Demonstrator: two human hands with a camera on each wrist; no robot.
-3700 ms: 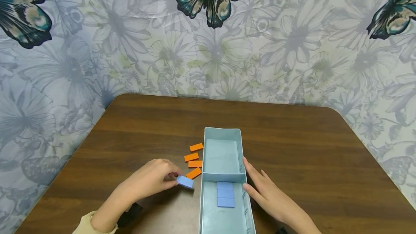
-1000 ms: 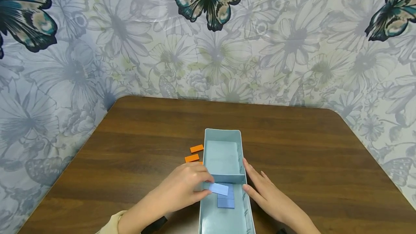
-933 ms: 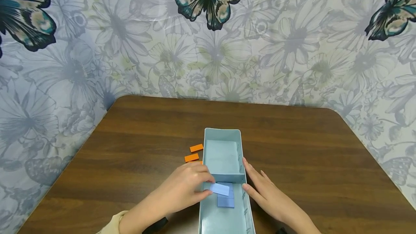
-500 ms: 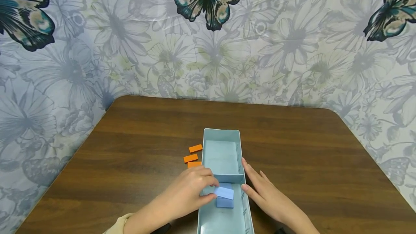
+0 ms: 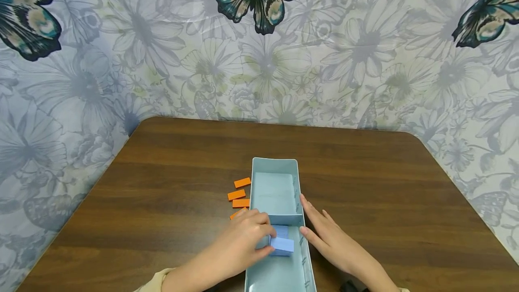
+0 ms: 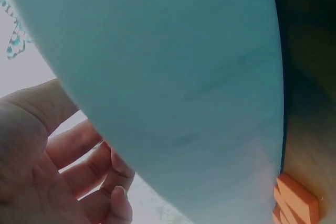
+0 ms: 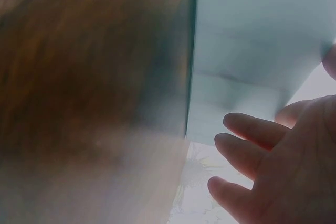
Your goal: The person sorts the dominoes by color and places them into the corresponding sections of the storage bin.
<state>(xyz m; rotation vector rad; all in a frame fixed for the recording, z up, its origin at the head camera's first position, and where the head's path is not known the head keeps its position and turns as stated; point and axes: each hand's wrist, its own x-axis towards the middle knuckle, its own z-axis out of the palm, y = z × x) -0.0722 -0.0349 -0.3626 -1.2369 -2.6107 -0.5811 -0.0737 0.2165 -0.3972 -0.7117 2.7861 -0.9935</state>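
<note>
Over the near compartment of a light blue box (image 5: 274, 188), my left hand (image 5: 242, 242) pinches a blue block (image 5: 282, 244) between thumb and fingers. Other blue blocks (image 5: 280, 230) lie under and behind it on the box floor, partly covered. My right hand (image 5: 338, 244) rests with straight fingers against the box's right wall. In the left wrist view the box wall (image 6: 173, 77) hides the left fingertips (image 6: 119, 192) in part and the held block entirely. The right wrist view has the right hand (image 7: 278, 156) with spread fingers beside the box wall (image 7: 247, 66).
Several orange blocks (image 5: 236, 194) lie on the brown table (image 5: 178, 166) just left of the box, the nearest partly behind my left hand. A divider (image 5: 286, 219) crosses the box. Behind the table hangs a cloth (image 5: 348, 71) with flowers and butterflies.
My left hand has carried the blue block from the table left of the box to over the blocks inside, lately moving slightly right. My right hand has stayed at the box wall.
</note>
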